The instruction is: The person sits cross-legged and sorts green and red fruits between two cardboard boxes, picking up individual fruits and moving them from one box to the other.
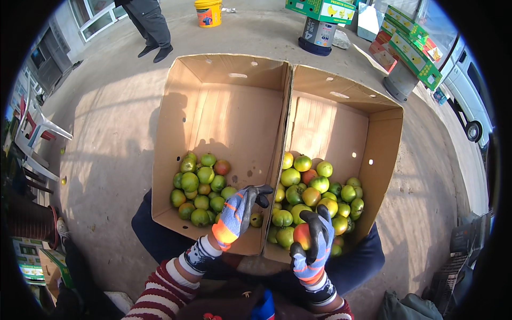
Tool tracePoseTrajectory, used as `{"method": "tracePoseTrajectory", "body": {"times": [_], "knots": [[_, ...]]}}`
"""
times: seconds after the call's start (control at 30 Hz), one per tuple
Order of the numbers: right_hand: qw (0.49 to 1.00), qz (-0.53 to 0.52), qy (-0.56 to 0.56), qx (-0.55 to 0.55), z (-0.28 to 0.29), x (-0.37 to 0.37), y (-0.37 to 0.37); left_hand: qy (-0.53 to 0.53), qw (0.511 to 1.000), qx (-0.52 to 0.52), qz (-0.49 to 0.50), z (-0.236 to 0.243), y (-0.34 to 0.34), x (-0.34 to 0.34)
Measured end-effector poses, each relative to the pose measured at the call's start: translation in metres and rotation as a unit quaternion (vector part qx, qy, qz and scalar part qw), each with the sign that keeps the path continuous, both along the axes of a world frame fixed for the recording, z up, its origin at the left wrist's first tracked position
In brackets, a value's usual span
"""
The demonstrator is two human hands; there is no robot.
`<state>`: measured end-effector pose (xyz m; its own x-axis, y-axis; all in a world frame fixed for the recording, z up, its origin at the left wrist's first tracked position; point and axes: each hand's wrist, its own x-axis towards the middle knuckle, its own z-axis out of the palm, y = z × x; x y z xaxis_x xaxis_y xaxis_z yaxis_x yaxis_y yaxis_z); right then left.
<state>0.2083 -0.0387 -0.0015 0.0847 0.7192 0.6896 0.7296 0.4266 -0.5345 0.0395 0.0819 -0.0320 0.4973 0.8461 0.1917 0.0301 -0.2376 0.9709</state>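
Observation:
Two cardboard boxes stand side by side in front of me, a left box [242, 117] and a right box [381, 138]. Green tomatoes [189, 182], a few tinged red, lie in the near part of the left one. More green and yellowish tomatoes [320, 184] are heaped in the right one. My right hand [319, 242], in a grey-and-orange work glove with dark fingers, grips a reddish tomato [302, 235] over the right box. My left hand [239, 213], gloved alike, hovers above the left box, fingers stretched toward the shared wall, nothing seen in it.
A person's legs [151, 26] and a yellow bucket [208, 13] are at the far left. Green printed cartons [413, 56] sit on drums at the far right. A white plastic chair [40, 128] is on the left, a white van [469, 101] on the right, dark crates [453, 274] at lower right.

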Motion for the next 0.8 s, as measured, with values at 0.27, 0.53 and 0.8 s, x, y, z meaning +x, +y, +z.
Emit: {"method": "tracePoseTrajectory", "body": {"times": [0.27, 0.53, 0.8], "knots": [[0.973, -0.123, -0.107, -0.162, -0.045, 0.024, -0.022, 0.643, 0.726, 0.164, -0.180, -0.160, 0.007, -0.002], [0.939, -0.146, -0.177, -0.257, -0.089, 0.024, -0.025, 0.683, 0.646, 0.259, -0.221, -0.207, 0.009, 0.040], [0.971, -0.059, -0.127, -0.194, -0.064, 0.012, -0.022, 0.007, 0.978, -0.207, 0.014, -0.174, 0.028, -0.016]]}}
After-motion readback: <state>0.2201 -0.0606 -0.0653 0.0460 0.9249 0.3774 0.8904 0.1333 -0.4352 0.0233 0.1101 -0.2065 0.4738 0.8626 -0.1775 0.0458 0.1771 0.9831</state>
